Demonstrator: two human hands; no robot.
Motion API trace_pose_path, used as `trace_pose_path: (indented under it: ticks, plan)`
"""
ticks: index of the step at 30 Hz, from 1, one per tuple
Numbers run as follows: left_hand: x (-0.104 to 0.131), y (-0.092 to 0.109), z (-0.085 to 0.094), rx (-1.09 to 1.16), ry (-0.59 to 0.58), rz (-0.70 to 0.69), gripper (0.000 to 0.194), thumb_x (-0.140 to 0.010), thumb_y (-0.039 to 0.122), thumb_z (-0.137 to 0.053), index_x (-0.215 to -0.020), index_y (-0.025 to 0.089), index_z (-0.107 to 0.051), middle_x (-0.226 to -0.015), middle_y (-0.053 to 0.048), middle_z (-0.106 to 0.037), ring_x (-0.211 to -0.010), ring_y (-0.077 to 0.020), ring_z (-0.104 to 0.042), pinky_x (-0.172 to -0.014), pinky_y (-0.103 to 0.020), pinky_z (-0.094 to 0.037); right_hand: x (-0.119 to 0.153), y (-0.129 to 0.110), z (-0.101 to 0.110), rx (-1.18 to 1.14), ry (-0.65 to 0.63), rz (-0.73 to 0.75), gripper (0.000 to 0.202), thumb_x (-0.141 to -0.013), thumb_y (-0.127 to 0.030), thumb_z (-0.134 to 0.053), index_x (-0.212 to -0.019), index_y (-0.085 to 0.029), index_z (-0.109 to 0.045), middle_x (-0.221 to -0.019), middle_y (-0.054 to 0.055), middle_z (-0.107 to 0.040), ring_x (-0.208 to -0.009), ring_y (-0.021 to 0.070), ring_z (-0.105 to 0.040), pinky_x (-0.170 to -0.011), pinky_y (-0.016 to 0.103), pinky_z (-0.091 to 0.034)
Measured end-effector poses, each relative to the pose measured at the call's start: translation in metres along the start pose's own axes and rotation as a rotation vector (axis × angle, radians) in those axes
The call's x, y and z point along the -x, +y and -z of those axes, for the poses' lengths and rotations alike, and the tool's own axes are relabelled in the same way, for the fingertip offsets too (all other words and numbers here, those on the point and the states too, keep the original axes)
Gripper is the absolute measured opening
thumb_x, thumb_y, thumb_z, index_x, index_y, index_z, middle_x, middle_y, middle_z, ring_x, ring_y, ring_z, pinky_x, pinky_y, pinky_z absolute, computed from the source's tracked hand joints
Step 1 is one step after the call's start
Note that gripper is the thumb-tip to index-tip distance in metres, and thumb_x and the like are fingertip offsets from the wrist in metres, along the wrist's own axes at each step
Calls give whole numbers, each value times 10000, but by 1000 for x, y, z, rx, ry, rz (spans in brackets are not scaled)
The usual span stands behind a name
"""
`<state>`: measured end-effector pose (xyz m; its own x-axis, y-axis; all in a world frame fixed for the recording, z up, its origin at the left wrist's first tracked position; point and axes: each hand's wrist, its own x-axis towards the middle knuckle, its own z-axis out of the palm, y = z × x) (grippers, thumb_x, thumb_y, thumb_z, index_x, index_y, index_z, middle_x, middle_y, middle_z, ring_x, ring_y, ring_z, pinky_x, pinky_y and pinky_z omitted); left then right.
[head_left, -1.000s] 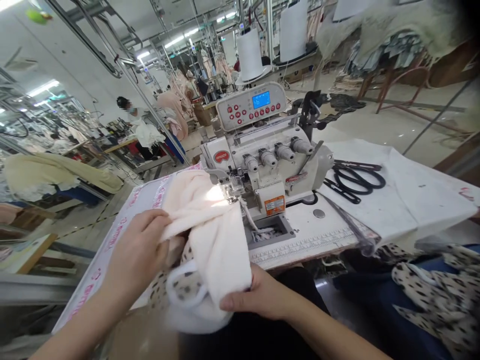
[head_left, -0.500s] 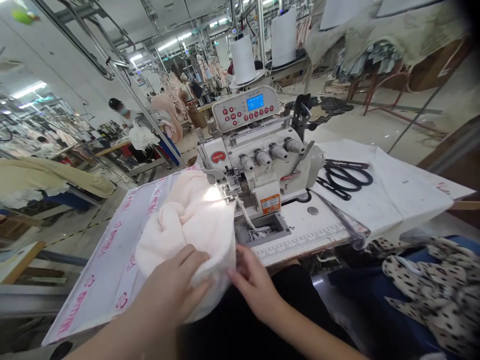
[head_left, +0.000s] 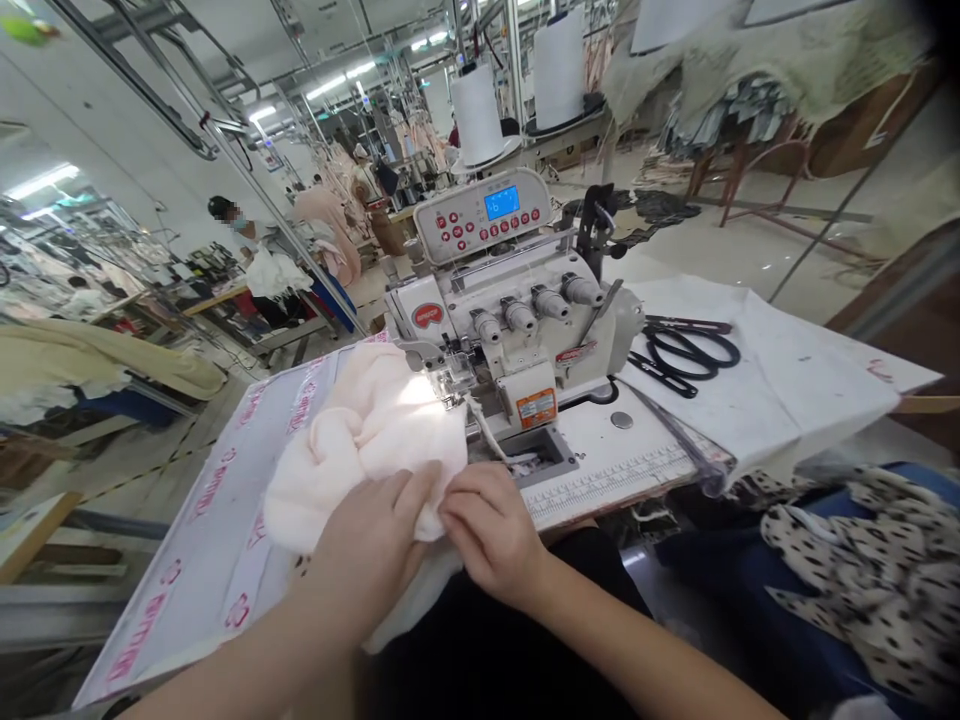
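Cream fleece cloth (head_left: 360, 440) soft, matt, fuzzy; sewing machine (head_left: 517, 320) glossy off-white enamel with plastic knobs; scissors (head_left: 686, 350) black, dull-metal; worktop (head_left: 615, 455) smooth, white, faintly shiny.

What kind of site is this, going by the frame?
Most likely a garment factory sewing floor. An overlock sewing machine with a control panel sits on the table, both hands work cream fabric at its needle, large thread cones stand behind, and more workstations run down the hall.
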<state>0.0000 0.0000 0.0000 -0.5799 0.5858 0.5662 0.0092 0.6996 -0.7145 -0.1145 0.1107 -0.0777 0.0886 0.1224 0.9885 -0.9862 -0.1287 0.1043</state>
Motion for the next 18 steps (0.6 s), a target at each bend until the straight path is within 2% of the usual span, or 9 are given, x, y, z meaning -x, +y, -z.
trace_pose_path:
  ticks: [1,3,5,7,9,12,15,18]
  plan:
    - [-1,0,-1,23,-9,-14,424,-716,130,-532,-1126,136,-422,-756,-33,-491,-643,-170,-443,-565,-293,-367,3,2,1,-22,44,-50,142,-778,-83,-479,-908,-127,-513,-945,65,-510,-910,134,-445,-815,310,-388]
    - [-2,-1,0,90,10,-57,308,-717,87,-483,-1017,157,-491,-732,-38,-467,-659,-168,-421,-582,-292,-358,9,7,1,-45,135,-195,205,-781,-87,-474,-979,-135,-485,-990,83,-482,-954,139,-446,-838,306,-395]
    - [-4,-3,2,158,67,-81,251,-699,40,-438,-921,134,-508,-825,-71,-487,-770,-182,-439,-662,-320,-388,13,13,-2,-113,144,-411,270,-785,-169,-514,-1049,-144,-460,-1018,89,-484,-969,147,-461,-830,299,-407]
    - [-4,-5,1,229,98,-67,260,-683,8,-404,-911,113,-473,-884,-81,-497,-818,-163,-447,-699,-293,-408,14,16,-8,-318,44,-666,363,-752,-283,-581,-1061,-138,-458,-980,79,-518,-905,150,-500,-779,288,-427]
    - [-5,-7,-1,275,116,-42,258,-722,51,-430,-973,111,-435,-891,-66,-515,-805,-133,-467,-695,-248,-420,14,15,-13,-595,-100,-830,375,-723,-351,-608,-990,-111,-502,-882,66,-550,-820,146,-520,-734,274,-429]
    - [-5,-9,0,302,106,-17,277,-781,156,-482,-1057,142,-458,-838,-31,-529,-763,-110,-492,-664,-218,-418,15,7,-15,-874,-211,-878,301,-748,-361,-582,-864,-83,-565,-817,59,-562,-763,125,-505,-707,250,-411]
    - [-5,-8,6,351,74,-31,305,-771,67,-420,-1042,168,-517,-713,-20,-475,-671,-97,-455,-593,-198,-380,16,-2,-9,-985,-182,-909,288,-758,-341,-584,-884,-82,-583,-853,57,-575,-745,103,-495,-697,229,-408]
    - [-7,0,10,353,95,-83,340,-775,62,-430,-1093,158,-501,-736,-41,-464,-700,-119,-426,-615,-233,-365,14,-7,0,-999,-168,-915,280,-755,-328,-592,-869,-73,-581,-817,51,-574,-724,91,-488,-673,207,-405]
